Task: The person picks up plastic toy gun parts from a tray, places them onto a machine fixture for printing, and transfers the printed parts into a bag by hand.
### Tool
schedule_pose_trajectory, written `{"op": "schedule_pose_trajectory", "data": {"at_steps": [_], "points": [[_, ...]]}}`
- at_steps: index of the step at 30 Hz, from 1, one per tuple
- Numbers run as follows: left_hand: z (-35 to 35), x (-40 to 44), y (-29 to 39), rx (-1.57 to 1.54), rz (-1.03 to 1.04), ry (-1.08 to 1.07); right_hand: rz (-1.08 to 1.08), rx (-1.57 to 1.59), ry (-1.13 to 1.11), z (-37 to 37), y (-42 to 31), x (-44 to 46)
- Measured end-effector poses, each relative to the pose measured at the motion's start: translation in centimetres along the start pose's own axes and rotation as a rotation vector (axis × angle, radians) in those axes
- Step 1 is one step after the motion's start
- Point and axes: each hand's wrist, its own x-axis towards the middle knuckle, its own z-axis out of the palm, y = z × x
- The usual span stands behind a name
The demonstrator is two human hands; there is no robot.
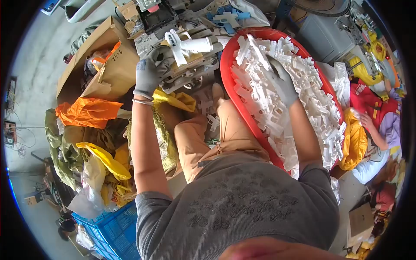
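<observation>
My left hand [151,71], in a grey glove, has its fingers curled at the lower left edge of a white gun-shaped plastic part [193,45]. That part lies over a metal fixture [190,78] on the machine. Over the red tub [226,71], my right hand [282,82], also gloved, pinches a long white plastic piece [258,52]. Many loose white parts [303,82] fill the tub beneath it. The fingertips of my left hand are partly hidden against the fixture.
A cardboard box [117,65] stands at the left, above orange and yellow bags [104,160] and a blue crate [108,229]. Blue and white toy-gun parts [227,18] lie behind the machine. At the right sits another person in a red vest [368,102].
</observation>
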Motion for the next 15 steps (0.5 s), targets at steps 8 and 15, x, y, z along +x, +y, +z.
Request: {"op": "schedule_pose_trajectory", "data": {"at_steps": [8, 15], "points": [[-2.9, -9.4, -1.2, -0.175, -0.331, 0.601, -0.661, -0.491, -0.195, 10.0, -4.8, 10.1], [-3.3, -23.3, -5.5, -0.147, -0.695, 0.640, -0.768, -0.912, -0.414, 12.4, -5.7, 13.1]]}}
